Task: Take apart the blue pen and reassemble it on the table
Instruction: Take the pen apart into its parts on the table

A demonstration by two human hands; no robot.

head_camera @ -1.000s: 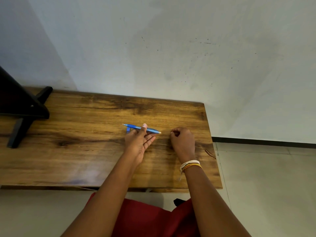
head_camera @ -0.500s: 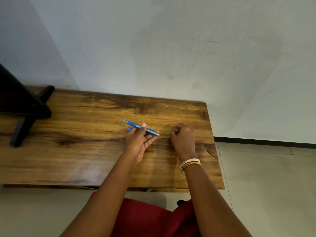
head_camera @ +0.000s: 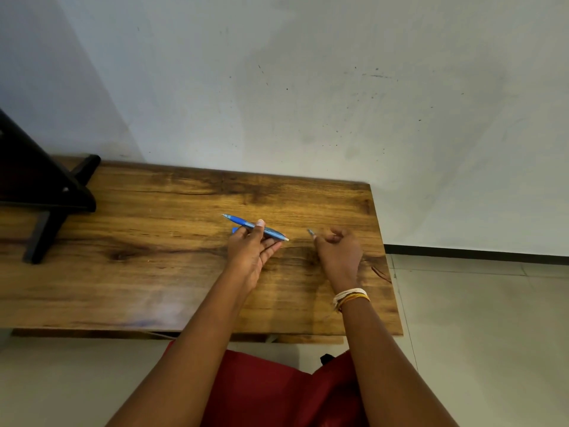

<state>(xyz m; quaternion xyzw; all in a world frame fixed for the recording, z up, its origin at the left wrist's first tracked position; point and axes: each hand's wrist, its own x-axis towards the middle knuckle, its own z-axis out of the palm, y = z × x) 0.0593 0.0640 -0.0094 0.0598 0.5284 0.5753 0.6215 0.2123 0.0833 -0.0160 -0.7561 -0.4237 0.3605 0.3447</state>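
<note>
My left hand (head_camera: 251, 249) holds the blue pen (head_camera: 243, 224) between thumb and fingers, just above the wooden table (head_camera: 154, 272). The pen points up-left, and its pale right end sticks out past my fingers. A small blue bit shows under the hand at its left. My right hand (head_camera: 338, 251) is curled to the right of the pen, a short gap away, pinching a small grey pen part (head_camera: 311, 232) that pokes out toward the pen.
A black stand (head_camera: 46, 192) sits on the table's far left. The table backs onto a grey wall (head_camera: 308, 87); its right edge ends beside my right hand, with tiled floor (head_camera: 477, 334) beyond. Red cloth covers my lap below.
The pen has tilted, its left tip rising away from me. My right hand opened slightly, and the small grey part now shows at its fingertips.
</note>
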